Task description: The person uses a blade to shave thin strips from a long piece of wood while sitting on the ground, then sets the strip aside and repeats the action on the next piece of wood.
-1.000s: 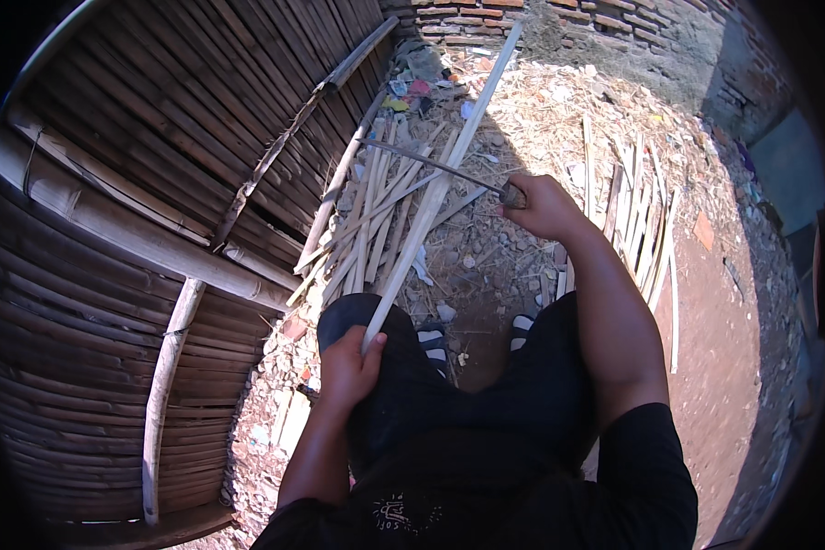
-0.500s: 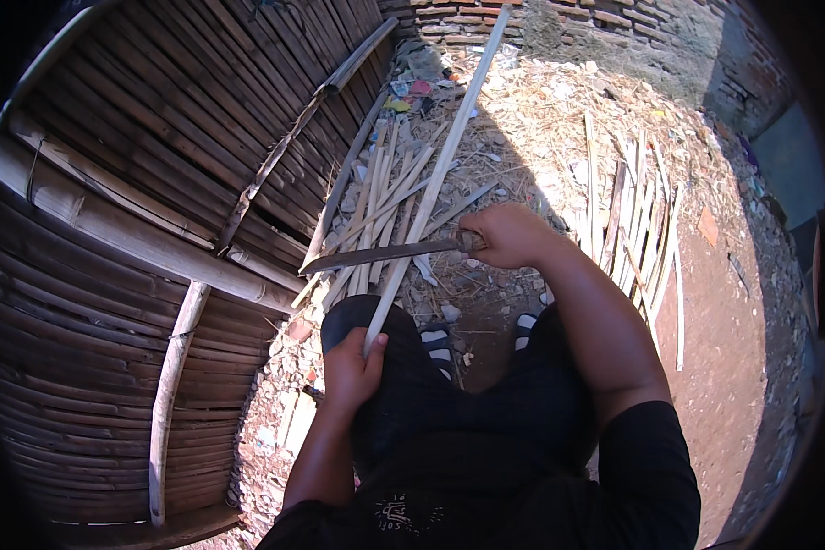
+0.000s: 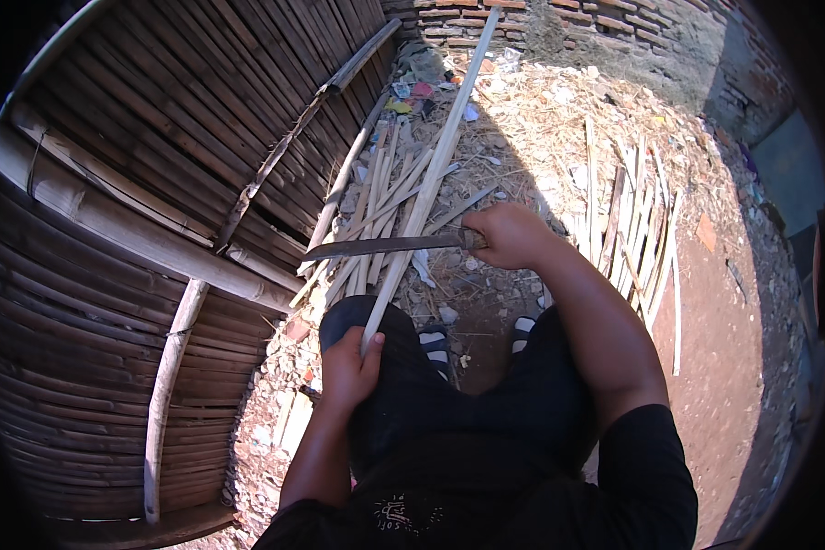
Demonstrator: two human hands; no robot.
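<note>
Rubble (image 3: 486, 220) covers the ground in the middle of the frame, with a slatted wall (image 3: 73, 321) at left and a brick wall (image 3: 614, 32) along the top. One long strip (image 3: 448, 137) slants from the top centre down to the left hand (image 3: 346, 369), which grips its lower end by the left knee (image 3: 341, 316). At centre, the right hand (image 3: 511, 236) is wrapped around the handle of a knife (image 3: 357, 248), whose blade crosses the strip; whether they touch, I cannot tell.

Should the blade skid down the strip, the knee and left fingers lie in its path. With only one end gripped, the strip could twist or whip, throwing the edge off line. Loose sticks (image 3: 362, 220) just beyond the blade might snag its tip.
</note>
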